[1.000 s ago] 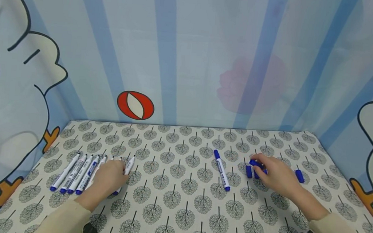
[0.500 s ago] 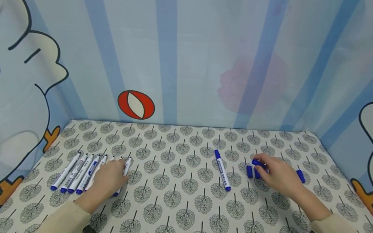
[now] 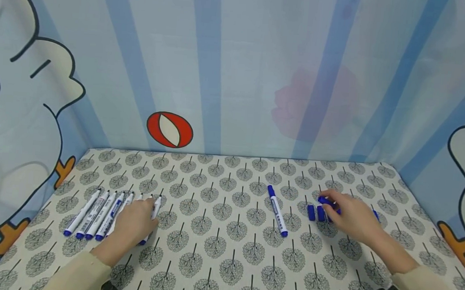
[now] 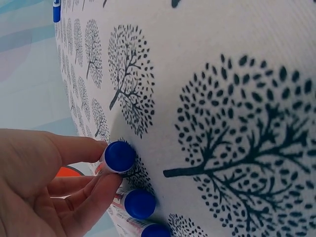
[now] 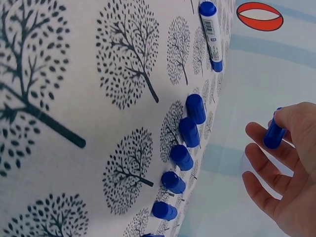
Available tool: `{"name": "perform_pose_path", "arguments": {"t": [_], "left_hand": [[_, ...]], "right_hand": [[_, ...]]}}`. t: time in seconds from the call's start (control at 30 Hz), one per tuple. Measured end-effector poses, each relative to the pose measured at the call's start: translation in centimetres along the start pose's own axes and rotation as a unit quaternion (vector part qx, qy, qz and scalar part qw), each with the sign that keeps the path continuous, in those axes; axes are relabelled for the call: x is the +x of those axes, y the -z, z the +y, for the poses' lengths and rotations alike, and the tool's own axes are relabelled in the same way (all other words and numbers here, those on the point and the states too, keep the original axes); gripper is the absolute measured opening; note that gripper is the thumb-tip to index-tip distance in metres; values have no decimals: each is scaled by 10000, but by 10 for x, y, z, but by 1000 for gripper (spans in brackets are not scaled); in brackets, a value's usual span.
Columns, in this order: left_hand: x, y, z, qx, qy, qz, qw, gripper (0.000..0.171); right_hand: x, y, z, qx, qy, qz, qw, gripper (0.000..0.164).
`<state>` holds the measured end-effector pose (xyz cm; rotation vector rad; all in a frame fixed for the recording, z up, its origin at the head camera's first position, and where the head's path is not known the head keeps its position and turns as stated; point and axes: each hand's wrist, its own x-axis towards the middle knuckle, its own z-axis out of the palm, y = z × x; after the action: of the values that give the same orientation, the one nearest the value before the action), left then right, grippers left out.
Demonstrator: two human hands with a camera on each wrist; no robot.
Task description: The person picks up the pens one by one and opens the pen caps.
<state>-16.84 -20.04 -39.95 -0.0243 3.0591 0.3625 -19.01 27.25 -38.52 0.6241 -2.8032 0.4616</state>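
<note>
My left hand (image 3: 134, 219) pinches a white, uncapped marker (image 3: 156, 207) between thumb and fingers, at the right end of a row of uncapped markers (image 3: 97, 214). Its blue end (image 4: 119, 157) shows beside its neighbours in the left wrist view. On the right, my right hand (image 3: 353, 220) holds a small blue marker cap (image 5: 274, 136) between thumb and index finger, its other fingers loosely bent. Below that hand several blue caps (image 5: 181, 157) lie side by side in a line, partly hidden by the hand in the head view.
Between the hands lies one capped blue marker (image 3: 277, 211), slightly slanted. The tablecloth (image 3: 215, 262) has a tree print. A light blue curtain (image 3: 254, 74) with cartoon figures stands behind the table and at both sides.
The marker in my left hand has shifted left, closer to the row. My right hand has moved slightly right with its cap.
</note>
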Motion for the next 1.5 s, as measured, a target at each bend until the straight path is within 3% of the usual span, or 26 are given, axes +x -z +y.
{"name": "perform_pose_path", "arguments": {"t": [0.4, 0.53, 1.0, 1.3, 1.5], "left_hand": [[5, 4, 1, 148, -116, 44, 9998, 50], [7, 5, 5, 51, -222, 182, 9996, 47], [16, -7, 35, -283, -807, 788, 9932, 25], [22, -15, 57, -466, -1147, 724, 9897, 18], [26, -21, 72, -449, -1451, 737, 9857, 18]], "right_hand": [[-3, 6, 6, -7, 139, 393, 9991, 26], [-4, 7, 8, 24, 39, 327, 9995, 27], [-10, 7, 25, 20, -555, 153, 9983, 32], [-11, 9, 39, 46, -568, 258, 9980, 27], [-13, 13, 48, 162, -794, 4, 9967, 26]]}}
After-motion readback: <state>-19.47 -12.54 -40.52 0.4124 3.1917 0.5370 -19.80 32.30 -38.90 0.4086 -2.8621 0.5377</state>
